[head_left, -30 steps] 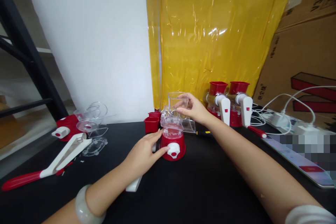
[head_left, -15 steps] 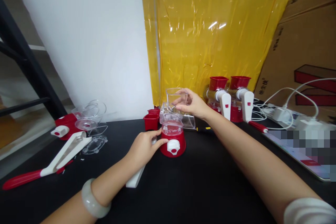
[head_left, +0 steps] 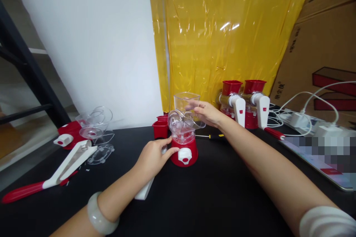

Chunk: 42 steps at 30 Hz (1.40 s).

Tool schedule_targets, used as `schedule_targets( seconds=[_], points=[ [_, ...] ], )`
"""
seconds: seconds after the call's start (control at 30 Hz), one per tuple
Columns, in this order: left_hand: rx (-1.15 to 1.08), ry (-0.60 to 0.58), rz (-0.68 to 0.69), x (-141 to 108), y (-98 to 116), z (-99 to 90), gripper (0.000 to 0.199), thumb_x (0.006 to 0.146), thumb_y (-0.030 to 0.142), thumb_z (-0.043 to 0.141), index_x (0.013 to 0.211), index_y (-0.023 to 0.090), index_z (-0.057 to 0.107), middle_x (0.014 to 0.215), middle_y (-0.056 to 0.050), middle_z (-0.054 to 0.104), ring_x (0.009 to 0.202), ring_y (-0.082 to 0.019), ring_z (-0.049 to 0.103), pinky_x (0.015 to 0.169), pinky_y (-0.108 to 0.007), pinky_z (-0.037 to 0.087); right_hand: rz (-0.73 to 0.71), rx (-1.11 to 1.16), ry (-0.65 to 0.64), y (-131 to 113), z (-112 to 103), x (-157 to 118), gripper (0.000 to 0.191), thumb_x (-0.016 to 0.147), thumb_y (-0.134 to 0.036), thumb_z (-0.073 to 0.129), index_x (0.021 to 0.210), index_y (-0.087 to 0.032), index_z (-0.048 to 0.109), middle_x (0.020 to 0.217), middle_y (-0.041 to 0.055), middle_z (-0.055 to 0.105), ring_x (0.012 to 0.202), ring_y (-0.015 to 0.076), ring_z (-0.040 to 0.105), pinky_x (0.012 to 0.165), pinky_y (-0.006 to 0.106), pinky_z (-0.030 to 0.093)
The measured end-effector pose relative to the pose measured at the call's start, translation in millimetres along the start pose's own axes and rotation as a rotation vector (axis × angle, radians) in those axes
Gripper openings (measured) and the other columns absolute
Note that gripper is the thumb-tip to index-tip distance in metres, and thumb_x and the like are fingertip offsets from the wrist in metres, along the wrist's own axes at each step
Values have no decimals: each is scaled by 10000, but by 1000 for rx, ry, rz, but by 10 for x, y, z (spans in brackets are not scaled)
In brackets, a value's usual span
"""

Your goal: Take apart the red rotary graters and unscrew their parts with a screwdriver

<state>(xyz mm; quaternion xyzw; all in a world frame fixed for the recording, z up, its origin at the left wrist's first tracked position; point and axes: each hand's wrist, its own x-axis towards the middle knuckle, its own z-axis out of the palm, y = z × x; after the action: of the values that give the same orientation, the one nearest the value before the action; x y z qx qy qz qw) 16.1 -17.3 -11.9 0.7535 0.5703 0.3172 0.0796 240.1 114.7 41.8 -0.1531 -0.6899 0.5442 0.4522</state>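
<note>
1. Head view: red base [head_left: 184, 143] with white knob [head_left: 185, 156] stands upright mid-counter [head_left: 222, 200]; clear hopper body [head_left: 187, 120] sits on top.
2. Left hand [head_left: 151, 157]: grip holding left side of red base, thumb beside knob.
3. Right hand [head_left: 210, 114]: at right side of hopper body, fingertips seen through clear plastic; can't tell if grip is closed on it.
4. White crank [head_left: 144, 191] partly under left wrist; red cups [head_left: 160, 129] far, just left of hopper body.
5. Screwdriver [head_left: 215, 137] far right of base.
6. Far right: two assembled grinders [head_left: 232, 88], side by side.
7. Far left: tipped red unit [head_left: 70, 137]; red-handled crank [head_left: 59, 168] nearer.
8. Right: tablet [head_left: 317, 166].
</note>
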Motion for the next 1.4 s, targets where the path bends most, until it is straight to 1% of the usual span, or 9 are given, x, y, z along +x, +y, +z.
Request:
schedule_targets(
  seconds=[0.17, 0.37, 0.5, 0.67, 0.83, 0.97, 1.17, 1.3, 1.4],
  points=[
    [10, 2, 11, -4, -16, 12, 482, 848, 494, 630, 1196, 164, 680, 1167, -101, 712, 1037, -283, 691, 921, -405, 521, 24, 19, -25, 21, -52, -6, 592, 604, -551, 834, 1103, -255, 716, 1166, 85, 702, 1184, 243, 586, 1106, 490, 317],
    [23, 17, 17, -2, -23, 23, 468, 848, 488, 634, 1193, 176, 682, 1171, -92, 712, 1055, -278, 685, 933, -399, 514, 47, -3, -119, -59, -32, -50, 555, 714, -605, 735, 1165, -284, 694, 1422, 78, 539, 1362, 253, 435, 1124, 478, 317],
    [29, 18, 19, 2, -24, 21, 460, 850, 495, 628, 1191, 191, 683, 1162, -88, 717, 1039, -275, 692, 913, -395, 523, 43, -127, -105, -145, -80, -48, 553, 719, -589, 739, 1171, -275, 692, 1397, 73, 563, 1319, 268, 489, 1101, 490, 365],
    [39, 23, 34, -9, -42, 33, 467, 853, 511, 619, 1190, 194, 684, 1151, -89, 722, 1020, -272, 698, 899, -399, 529, 11, -394, -49, -365, -70, -85, 519, 779, -530, 710, 1194, -221, 667, 1292, 83, 643, 1266, 247, 547, 1162, 482, 290],
    [52, 39, 53, -13, -55, 39, 464, 858, 514, 611, 1192, 200, 684, 1143, -90, 725, 1009, -273, 702, 892, -396, 534, 21, -446, -142, -495, 101, -152, 815, 757, -605, 689, 1405, -197, 408, 1412, 147, 521, 1353, 283, 448, 1133, 504, 344],
    [76, 35, 69, -15, -37, 24, 464, 866, 514, 602, 1202, 203, 677, 1120, -85, 736, 967, -272, 712, 855, -403, 547, 16, -551, -180, -505, 239, -191, 1102, 634, -515, 829, 1457, -176, 178, 1397, 201, 496, 1347, 305, 443, 1116, 507, 372],
    [137, 36, 99, -59, -22, 2, 496, 884, 531, 560, 1241, 197, 647, 1211, -91, 698, 1089, -279, 672, 946, -441, 530, -55, -500, -148, -490, 288, -200, 1047, 633, -403, 852, 1409, -197, 178, 1337, 189, 517, 1291, 293, 499, 1089, 504, 402],
    [135, 134, 142, -64, -31, -58, 542, 889, 529, 550, 1312, 190, 577, 1333, -107, 621, 1224, -274, 592, 1044, -451, 478, -96, -417, -79, -519, 264, -208, 1068, 637, -410, 847, 1430, -231, 154, 1348, 177, 494, 1303, 293, 484, 1073, 507, 418],
    [64, 317, 187, -83, 22, -143, 730, 870, 466, 607, 1489, 208, 315, 1471, -133, 481, 1299, -279, 522, 1068, -469, 460, -144, -407, -12, -556, 305, -225, 1125, 617, -445, 856, 1456, -266, 128, 1368, 173, 476, 1304, 305, 480, 1081, 526, 400]
  ],
)
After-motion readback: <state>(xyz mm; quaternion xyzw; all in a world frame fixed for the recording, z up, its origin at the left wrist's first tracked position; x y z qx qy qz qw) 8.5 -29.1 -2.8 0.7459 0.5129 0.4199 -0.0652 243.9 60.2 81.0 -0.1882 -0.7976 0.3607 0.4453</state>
